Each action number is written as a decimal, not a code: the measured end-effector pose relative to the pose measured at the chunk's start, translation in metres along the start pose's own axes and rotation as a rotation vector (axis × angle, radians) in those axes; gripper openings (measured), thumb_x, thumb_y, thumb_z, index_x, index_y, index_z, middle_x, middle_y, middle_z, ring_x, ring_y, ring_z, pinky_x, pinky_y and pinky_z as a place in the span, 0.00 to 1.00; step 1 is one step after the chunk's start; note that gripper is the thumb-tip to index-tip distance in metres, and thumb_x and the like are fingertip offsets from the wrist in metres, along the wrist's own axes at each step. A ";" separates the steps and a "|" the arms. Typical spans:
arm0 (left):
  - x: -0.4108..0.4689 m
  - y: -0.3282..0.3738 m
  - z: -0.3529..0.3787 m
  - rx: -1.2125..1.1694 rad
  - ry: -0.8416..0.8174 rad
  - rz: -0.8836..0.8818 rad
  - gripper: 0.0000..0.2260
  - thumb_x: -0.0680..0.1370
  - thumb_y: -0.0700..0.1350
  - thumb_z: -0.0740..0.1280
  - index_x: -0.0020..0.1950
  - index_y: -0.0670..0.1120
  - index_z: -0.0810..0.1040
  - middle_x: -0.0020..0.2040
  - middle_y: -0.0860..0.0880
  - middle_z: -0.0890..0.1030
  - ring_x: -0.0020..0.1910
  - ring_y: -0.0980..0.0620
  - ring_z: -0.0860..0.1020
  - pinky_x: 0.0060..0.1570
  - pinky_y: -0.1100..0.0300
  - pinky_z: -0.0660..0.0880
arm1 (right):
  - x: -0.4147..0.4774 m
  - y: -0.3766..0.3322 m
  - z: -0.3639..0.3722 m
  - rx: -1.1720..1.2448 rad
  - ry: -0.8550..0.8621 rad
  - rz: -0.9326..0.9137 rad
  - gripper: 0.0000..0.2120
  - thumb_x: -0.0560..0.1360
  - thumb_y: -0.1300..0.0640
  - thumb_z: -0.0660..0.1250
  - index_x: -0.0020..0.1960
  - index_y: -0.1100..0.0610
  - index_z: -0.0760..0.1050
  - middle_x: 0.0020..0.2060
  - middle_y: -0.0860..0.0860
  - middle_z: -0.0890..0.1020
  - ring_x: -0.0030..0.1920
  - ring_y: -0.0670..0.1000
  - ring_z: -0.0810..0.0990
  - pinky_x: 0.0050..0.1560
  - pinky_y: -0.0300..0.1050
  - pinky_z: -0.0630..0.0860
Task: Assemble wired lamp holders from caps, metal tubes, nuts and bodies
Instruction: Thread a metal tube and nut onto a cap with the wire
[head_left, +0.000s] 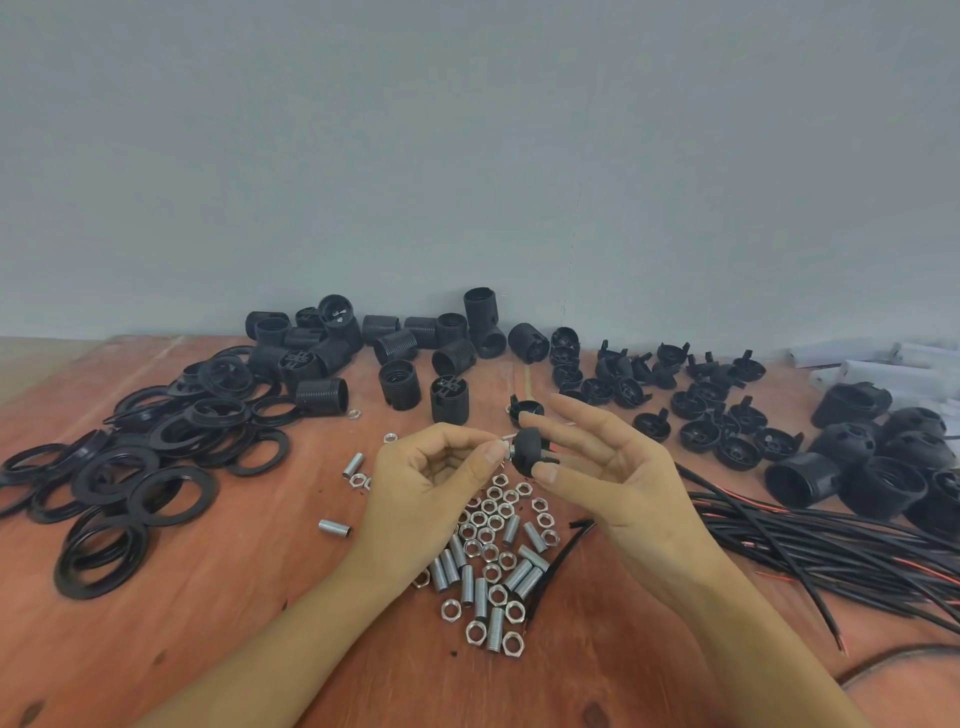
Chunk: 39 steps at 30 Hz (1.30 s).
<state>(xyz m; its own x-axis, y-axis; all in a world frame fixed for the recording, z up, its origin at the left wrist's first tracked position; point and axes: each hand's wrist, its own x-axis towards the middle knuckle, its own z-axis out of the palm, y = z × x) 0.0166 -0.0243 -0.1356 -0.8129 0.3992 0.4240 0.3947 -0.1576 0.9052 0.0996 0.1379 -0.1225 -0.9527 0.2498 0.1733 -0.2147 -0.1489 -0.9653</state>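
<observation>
My right hand (613, 478) pinches a black domed cap (530, 451) between thumb and fingertips, held above the table. My left hand (431, 478) pinches the end of a short metal tube (505, 448) that sticks out of the cap's left side. Below both hands lies a heap of silver hex nuts (491, 525) and threaded metal tubes (470, 571). More black caps (696, 410) are spread at the back right. Threaded black bodies (400, 384) stand and lie at the back centre.
A pile of black rings (150, 457) covers the left of the reddish wooden table (218, 613). A bundle of black and red wires (831, 545) runs off to the right. Larger black holders (872, 467) sit at the far right. A grey wall rises behind.
</observation>
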 end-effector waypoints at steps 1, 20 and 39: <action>0.000 0.000 0.000 -0.008 -0.003 -0.006 0.05 0.71 0.47 0.72 0.44 0.48 0.84 0.37 0.51 0.85 0.35 0.60 0.81 0.38 0.70 0.76 | 0.000 0.000 0.000 -0.012 -0.008 -0.011 0.30 0.65 0.65 0.74 0.67 0.56 0.74 0.57 0.51 0.84 0.56 0.53 0.84 0.52 0.42 0.81; -0.001 0.000 -0.006 0.099 -0.122 0.185 0.05 0.72 0.42 0.74 0.47 0.50 0.84 0.43 0.52 0.85 0.43 0.52 0.83 0.45 0.62 0.79 | -0.003 -0.005 0.005 -0.170 0.065 0.040 0.14 0.69 0.45 0.69 0.45 0.55 0.85 0.39 0.64 0.84 0.36 0.57 0.84 0.34 0.42 0.78; 0.001 -0.001 -0.002 0.016 -0.054 0.101 0.06 0.72 0.42 0.71 0.48 0.49 0.84 0.41 0.53 0.86 0.39 0.59 0.83 0.42 0.69 0.77 | -0.003 -0.007 0.001 -0.084 0.052 -0.007 0.17 0.66 0.57 0.74 0.54 0.56 0.82 0.50 0.53 0.86 0.42 0.55 0.85 0.42 0.41 0.80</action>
<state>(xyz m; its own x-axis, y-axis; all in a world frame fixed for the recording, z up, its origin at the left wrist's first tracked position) 0.0146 -0.0261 -0.1361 -0.7446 0.4304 0.5102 0.4802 -0.1855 0.8573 0.1036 0.1373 -0.1163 -0.9382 0.3005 0.1716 -0.2001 -0.0667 -0.9775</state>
